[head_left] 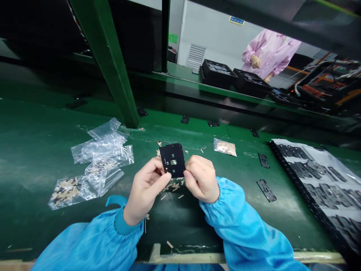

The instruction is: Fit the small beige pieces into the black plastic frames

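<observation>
A small black plate with cut-outs [172,160] is held upright between both my hands above the green bench [36,150]. My left hand [145,188] pinches its lower left edge with thumb and fingers. My right hand [200,177] is curled closed against its lower right edge. Small tan strips [172,186] lie scattered on the bench just under my hands. Both arms wear blue sleeves.
Several clear bags [98,150] of tan strips lie at left, another small bag [225,147] at centre right. Loose black plates [266,190] lie at right beside a tray of black parts [318,177]. A green post [113,64] rises ahead. A person in pink [267,52] stands behind.
</observation>
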`<state>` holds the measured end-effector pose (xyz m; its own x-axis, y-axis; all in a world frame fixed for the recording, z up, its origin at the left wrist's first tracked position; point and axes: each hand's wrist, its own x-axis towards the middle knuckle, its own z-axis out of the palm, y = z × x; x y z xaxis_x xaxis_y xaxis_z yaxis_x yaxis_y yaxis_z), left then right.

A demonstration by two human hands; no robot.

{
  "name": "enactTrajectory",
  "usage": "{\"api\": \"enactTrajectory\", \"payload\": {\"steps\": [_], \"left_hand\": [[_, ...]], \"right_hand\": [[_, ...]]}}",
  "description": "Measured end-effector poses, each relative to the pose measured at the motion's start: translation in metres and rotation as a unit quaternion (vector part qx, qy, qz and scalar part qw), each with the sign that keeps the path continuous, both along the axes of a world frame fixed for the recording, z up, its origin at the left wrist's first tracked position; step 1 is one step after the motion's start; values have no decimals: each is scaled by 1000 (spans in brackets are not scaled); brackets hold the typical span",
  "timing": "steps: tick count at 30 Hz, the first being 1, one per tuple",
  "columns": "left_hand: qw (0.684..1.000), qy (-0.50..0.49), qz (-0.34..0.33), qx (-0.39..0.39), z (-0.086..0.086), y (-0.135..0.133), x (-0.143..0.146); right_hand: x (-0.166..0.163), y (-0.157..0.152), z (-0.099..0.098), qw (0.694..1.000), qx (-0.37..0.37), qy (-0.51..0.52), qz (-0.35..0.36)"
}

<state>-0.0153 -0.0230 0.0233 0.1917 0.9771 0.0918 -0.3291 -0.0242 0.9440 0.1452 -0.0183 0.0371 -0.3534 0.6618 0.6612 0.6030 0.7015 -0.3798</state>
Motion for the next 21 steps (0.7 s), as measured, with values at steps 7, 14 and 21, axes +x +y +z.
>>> {"api": "enactTrajectory", "payload": {"steps": [7,14,21], "left_hand": [[998,-41,-3,-53,1,2,5],[989,-34,15,-145,3,16,5],[985,-30,-3,-168,3,19,2]], "right_hand": [[-7,2,-11,1000,-12,28,-5],[56,72,-7,897,-235,-229,-297],[113,161,-11,805,-300,-327,-394]]}}
